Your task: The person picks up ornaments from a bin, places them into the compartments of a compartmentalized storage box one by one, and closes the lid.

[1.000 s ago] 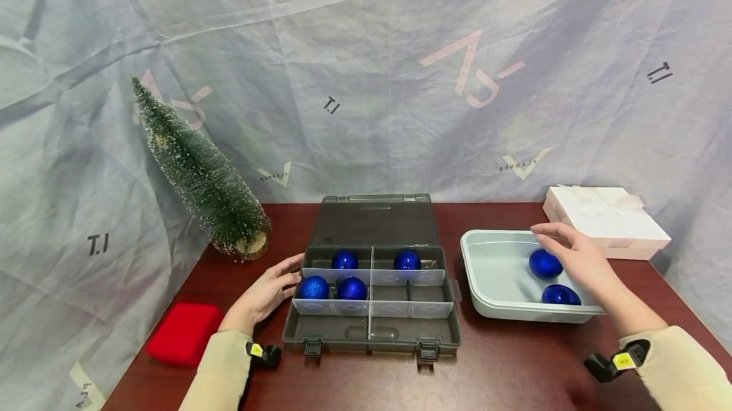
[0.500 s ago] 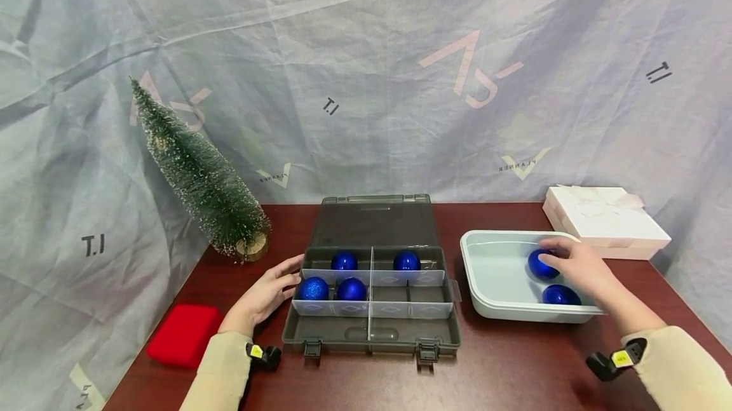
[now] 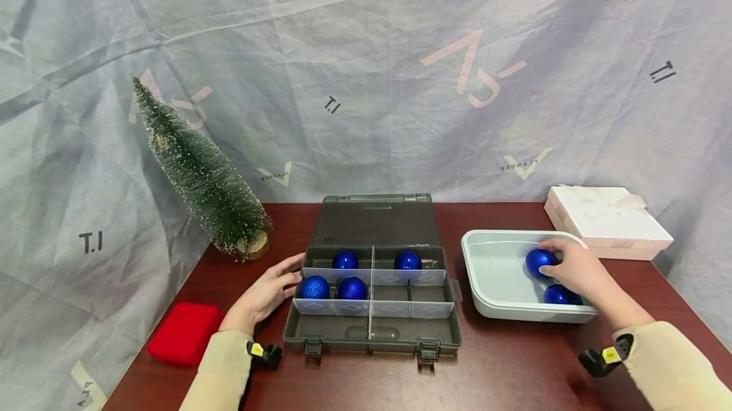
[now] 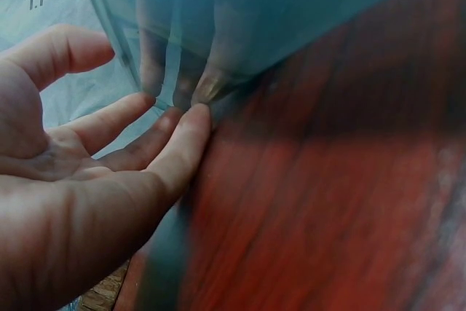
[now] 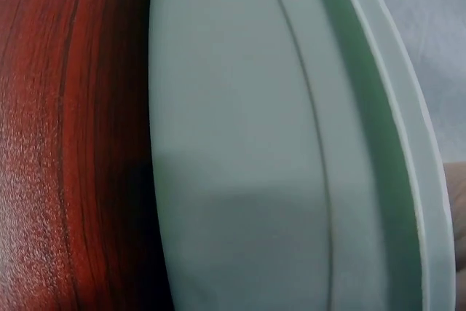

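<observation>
In the head view my right hand (image 3: 576, 266) pinches a blue ball ornament (image 3: 540, 262) between thumb and fingers, inside the pale plastic tub (image 3: 497, 277). Another blue ball (image 3: 560, 295) lies in the tub just nearer to me. The right wrist view shows mostly the tub's outer wall (image 5: 233, 121); the fingers are hidden there. My left hand (image 3: 263, 293) touches the left side of a grey divided case (image 3: 412, 325) with extended fingers, and these fingertips (image 4: 196, 116) meet its wall in the left wrist view. Several blue balls, including a glittery one (image 3: 314, 288), sit in its compartments.
A small frosted Christmas tree (image 3: 200, 176) leans at the back left. A red box (image 3: 185, 333) lies at the left front. Behind the tub is a white gift box (image 3: 609, 217) with a bow. The case lid (image 3: 374, 220) lies back towards the cloth backdrop (image 3: 366, 68).
My right hand has come down over the farther ball in the tub and taken hold of it, shifting it slightly left. My left hand has stayed at the case.
</observation>
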A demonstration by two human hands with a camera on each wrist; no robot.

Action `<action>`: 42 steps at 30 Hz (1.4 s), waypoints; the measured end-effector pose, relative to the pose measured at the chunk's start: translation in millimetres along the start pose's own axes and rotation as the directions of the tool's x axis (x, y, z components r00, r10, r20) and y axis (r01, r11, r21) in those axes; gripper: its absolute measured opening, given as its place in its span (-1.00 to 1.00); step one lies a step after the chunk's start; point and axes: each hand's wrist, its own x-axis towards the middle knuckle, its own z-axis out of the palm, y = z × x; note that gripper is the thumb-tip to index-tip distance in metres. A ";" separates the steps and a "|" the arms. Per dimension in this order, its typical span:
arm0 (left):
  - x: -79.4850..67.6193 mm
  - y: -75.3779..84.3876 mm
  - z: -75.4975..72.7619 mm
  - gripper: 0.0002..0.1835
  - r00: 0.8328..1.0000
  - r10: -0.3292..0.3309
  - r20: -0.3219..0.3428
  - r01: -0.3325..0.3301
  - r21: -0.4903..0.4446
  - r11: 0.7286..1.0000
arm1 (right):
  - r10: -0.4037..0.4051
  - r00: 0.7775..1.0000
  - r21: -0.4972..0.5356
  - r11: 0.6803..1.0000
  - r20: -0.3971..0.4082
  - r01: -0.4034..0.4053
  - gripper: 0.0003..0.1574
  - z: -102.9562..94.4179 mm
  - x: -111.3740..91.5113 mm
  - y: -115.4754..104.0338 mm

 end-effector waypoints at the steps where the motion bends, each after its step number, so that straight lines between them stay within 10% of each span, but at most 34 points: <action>1: 0.1 0.0 0.0 -0.31 1.000 0.000 0.000 0.000 -0.001 1.000 | 0.000 1.000 0.000 1.000 -0.003 0.000 -0.44 0.5 0.1 0.8; 16: -0.2 -0.5 -0.6 -0.31 1.000 0.001 -0.004 -0.001 0.002 1.000 | -0.037 0.997 0.205 0.977 -0.070 0.050 -0.36 -7.6 -3.8 -22.8; 29: -0.1 1.4 1.2 -0.31 1.000 -0.007 -0.008 0.007 0.014 1.000 | -0.112 0.994 0.703 0.708 0.018 0.067 -0.39 2.4 -1.1 -92.1; 37: 0.8 2.4 1.5 -0.31 1.000 -0.005 -0.006 0.006 0.013 1.000 | -0.196 0.978 0.760 0.646 0.072 0.074 -0.42 25.0 6.6 -138.4; 42: 0.1 1.9 1.2 -0.31 1.000 -0.005 -0.006 0.005 0.005 1.000 | -0.227 0.966 0.741 0.669 0.120 0.065 -0.45 46.1 9.7 -162.1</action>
